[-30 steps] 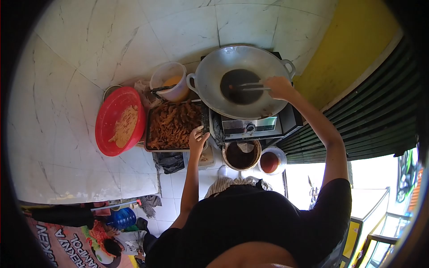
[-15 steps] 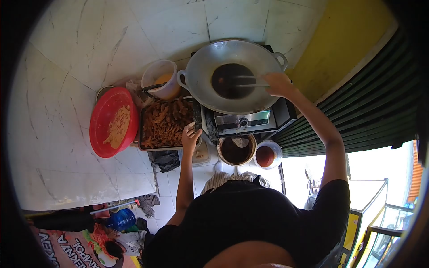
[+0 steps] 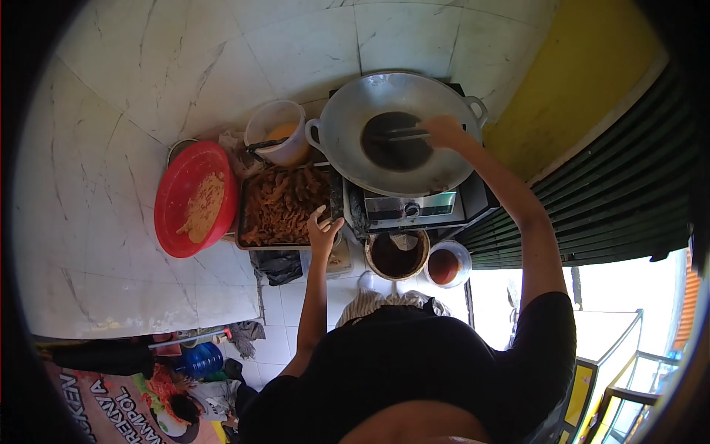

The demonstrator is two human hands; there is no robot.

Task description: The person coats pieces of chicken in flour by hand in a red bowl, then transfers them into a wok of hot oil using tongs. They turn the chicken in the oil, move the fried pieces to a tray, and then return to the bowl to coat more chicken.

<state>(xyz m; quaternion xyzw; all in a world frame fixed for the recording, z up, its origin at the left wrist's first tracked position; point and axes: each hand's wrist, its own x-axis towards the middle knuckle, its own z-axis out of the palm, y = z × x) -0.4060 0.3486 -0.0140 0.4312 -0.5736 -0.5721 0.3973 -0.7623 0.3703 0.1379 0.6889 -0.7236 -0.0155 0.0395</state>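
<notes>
My right hand (image 3: 444,131) grips metal tongs (image 3: 403,135) whose tips reach into the dark oil of a large metal wok (image 3: 347,118) on a gas stove (image 3: 410,209). My left hand (image 3: 324,231) rests with fingers spread on the near edge of a dark tray (image 3: 248,240) full of fried brown pieces, left of the stove.
A red bowl (image 3: 171,214) with pale crumbs lies left of the tray. A white bucket (image 3: 266,118) with yellow batter stands behind it. Two pots (image 3: 377,240) (image 3: 462,255) of dark liquid sit on the floor below the stove. White tiled wall behind, green shutter at right.
My right hand has shifted the tongs slightly left and farther into the wok. My left hand stays at the tray's edge. The view has shifted a little.
</notes>
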